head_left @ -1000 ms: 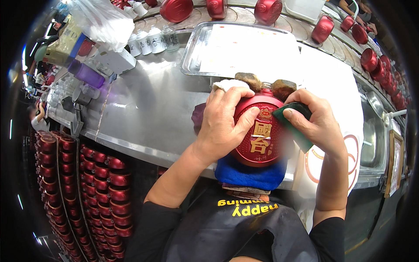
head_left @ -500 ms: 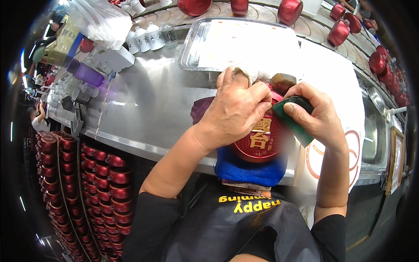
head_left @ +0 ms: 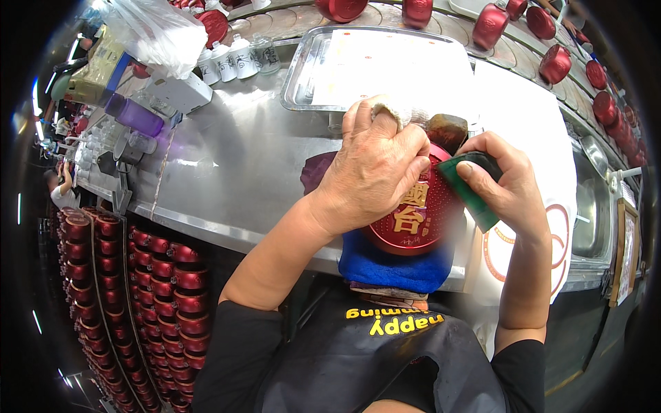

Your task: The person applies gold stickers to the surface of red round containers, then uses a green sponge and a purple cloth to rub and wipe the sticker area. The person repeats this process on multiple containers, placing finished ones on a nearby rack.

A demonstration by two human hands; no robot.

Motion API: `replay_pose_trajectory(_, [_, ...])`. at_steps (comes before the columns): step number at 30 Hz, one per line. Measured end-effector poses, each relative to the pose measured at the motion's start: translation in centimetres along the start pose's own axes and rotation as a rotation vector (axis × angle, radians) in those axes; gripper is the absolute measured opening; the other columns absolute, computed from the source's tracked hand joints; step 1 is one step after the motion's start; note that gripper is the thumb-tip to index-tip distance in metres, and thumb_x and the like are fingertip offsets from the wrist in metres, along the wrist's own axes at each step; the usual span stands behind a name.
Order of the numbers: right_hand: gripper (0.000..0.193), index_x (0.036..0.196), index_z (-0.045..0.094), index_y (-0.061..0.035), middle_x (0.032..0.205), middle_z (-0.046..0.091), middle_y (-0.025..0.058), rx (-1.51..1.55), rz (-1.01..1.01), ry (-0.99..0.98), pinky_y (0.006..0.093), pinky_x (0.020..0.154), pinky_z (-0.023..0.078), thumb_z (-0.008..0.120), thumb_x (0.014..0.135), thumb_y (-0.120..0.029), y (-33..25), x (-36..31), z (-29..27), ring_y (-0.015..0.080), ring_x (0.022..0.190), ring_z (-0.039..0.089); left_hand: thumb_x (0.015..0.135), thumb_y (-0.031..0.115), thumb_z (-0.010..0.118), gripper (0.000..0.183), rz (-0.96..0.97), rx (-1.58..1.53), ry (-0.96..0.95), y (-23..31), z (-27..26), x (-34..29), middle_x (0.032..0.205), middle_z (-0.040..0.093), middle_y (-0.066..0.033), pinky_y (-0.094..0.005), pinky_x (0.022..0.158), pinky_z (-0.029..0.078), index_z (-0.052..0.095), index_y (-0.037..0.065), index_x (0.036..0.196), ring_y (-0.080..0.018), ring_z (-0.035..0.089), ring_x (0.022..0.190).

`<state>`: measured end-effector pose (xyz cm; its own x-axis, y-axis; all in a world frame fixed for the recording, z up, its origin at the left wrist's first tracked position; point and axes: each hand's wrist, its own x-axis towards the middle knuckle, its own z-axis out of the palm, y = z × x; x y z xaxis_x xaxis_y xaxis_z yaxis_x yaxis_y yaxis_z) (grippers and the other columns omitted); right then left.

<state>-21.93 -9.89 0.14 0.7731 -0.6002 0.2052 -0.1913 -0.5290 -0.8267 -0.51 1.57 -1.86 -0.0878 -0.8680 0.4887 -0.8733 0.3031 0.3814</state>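
Observation:
A round dark-red bottle (head_left: 441,220) with raised gold characters lies tilted on a folded blue towel (head_left: 396,265) near the table's front edge. Over its upper left part rests my left hand (head_left: 375,165), thumb and forefinger pressed together. White cloth (head_left: 394,112) is bunched about its fingers; whether they pinch anything smaller is hidden. Between the thumb and fingers of my right hand (head_left: 499,179) is a flat green scraper (head_left: 475,199), held beside the bottle's right side. A brown block-like thing (head_left: 447,129) sits just beyond the bottle, and purple cloth (head_left: 315,173) shows left of it.
Beyond my hands, a metal tray (head_left: 296,79) holds white sheets. White paper (head_left: 530,124) covers the table's right side. Red bottles (head_left: 490,27) ride a curved conveyor (head_left: 441,38) behind. Several small white bottles (head_left: 241,56) stand back left. Racked red bottles (head_left: 158,296) fill the lower left.
The bottles on the conveyor have shifted rightward. My right hand and the green scraper have moved slightly right. My left hand stays nearly in place on the bottle.

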Motion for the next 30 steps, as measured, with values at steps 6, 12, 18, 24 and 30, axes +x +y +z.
replay_pose_trajectory(6, [0.019, 0.104, 0.067, -0.0007, 0.085, 0.068, 0.0097, -0.039, -0.013, 0.053, 0.0305, 0.073, 0.052, 0.071, 0.096, -0.017, -0.3, -0.4, 0.0, 0.0183, 0.079, 0.066, 0.095, 0.017, 0.068, 0.013, -0.015, -0.009, 0.098, 0.1, 0.3, 0.0, 0.095, 0.067, -0.0123, -0.0447, 0.099, 0.036, 0.066, 0.008, 0.105, -0.0312, 0.055, 0.096])
replay_pose_trajectory(12, [0.026, 0.119, 0.067, 0.0005, 0.109, 0.072, 0.0180, -0.278, -0.237, 0.226, 0.0367, 0.086, 0.057, 0.060, 0.094, 0.005, -0.9, -1.4, 0.5, 0.0319, 0.101, 0.071, 0.099, 0.025, 0.066, 0.022, -0.185, -0.249, 0.224, -0.1, 0.0, -1.1, 0.103, 0.064, -0.0152, -0.0460, 0.101, 0.037, 0.065, 0.006, 0.109, -0.0351, 0.053, 0.100])
replay_pose_trajectory(18, [0.064, 0.137, 0.068, -0.0158, 0.145, 0.054, 0.0246, -0.594, -0.303, 0.055, 0.0465, 0.100, 0.054, 0.066, 0.078, 0.009, -1.5, -2.9, 2.6, 0.0412, 0.123, 0.061, 0.096, 0.030, 0.072, 0.029, -0.247, -0.165, 0.336, 0.6, 1.2, -2.1, 0.103, 0.063, -0.0128, -0.0458, 0.097, 0.038, 0.062, 0.005, 0.108, -0.0336, 0.052, 0.098])
replay_pose_trajectory(24, [0.059, 0.131, 0.070, -0.0141, 0.150, 0.052, 0.0223, -0.710, -0.307, 0.028, 0.0484, 0.106, 0.050, 0.072, 0.075, 0.002, -1.3, -3.1, 3.1, 0.0417, 0.129, 0.056, 0.093, 0.029, 0.075, 0.035, -0.298, -0.080, 0.272, 0.7, 1.5, -2.2, 0.109, 0.058, -0.0162, -0.0482, 0.098, 0.038, 0.058, 0.004, 0.112, -0.0351, 0.049, 0.104])
replay_pose_trajectory(30, [0.060, 0.132, 0.070, -0.0138, 0.148, 0.054, 0.0213, -0.735, -0.316, 0.019, 0.0478, 0.105, 0.050, 0.072, 0.075, 0.002, -1.2, -2.9, 3.0, 0.0408, 0.128, 0.056, 0.092, 0.029, 0.075, 0.036, -0.280, -0.120, 0.257, 0.4, 1.3, -2.0, 0.109, 0.057, -0.0172, -0.0496, 0.096, 0.039, 0.058, 0.005, 0.113, -0.0364, 0.049, 0.104])
